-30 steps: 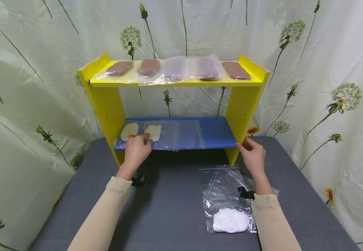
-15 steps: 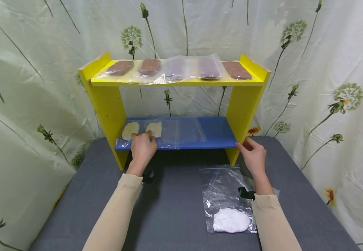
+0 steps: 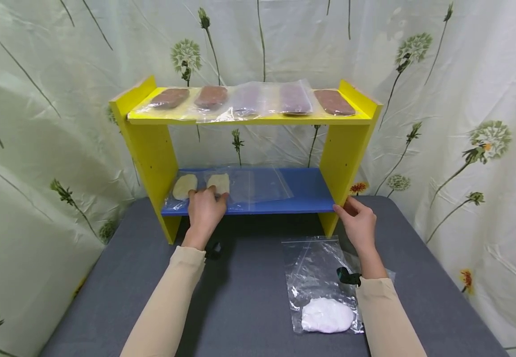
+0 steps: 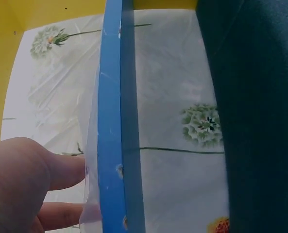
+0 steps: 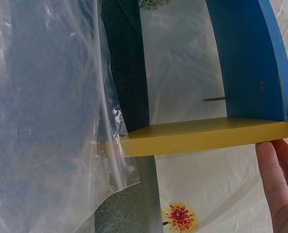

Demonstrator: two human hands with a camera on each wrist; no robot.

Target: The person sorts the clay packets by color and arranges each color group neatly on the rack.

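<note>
Two pale, flat, dough-like pieces lie in clear zip bags on the blue shelf board: a rounded one at the left and a squarer one beside it. My left hand touches the squarer piece's zip bag near the board's front edge. In the left wrist view, the thumb and a finger stand apart, tips at the plastic. My right hand grips the front edge of the yellow side panel, thumb by the blue board and fingers on the outer face.
Several bagged reddish-brown slabs line the yellow top shelf. On the grey tabletop, a clear zip bag with a white flat lump lies in front, partly under the right forearm. A flower-printed curtain surrounds the table.
My left hand has shifted a little right along the blue board, and the far corner of the bag's right edge has swung slightly left. My right hand stays on the side panel.
</note>
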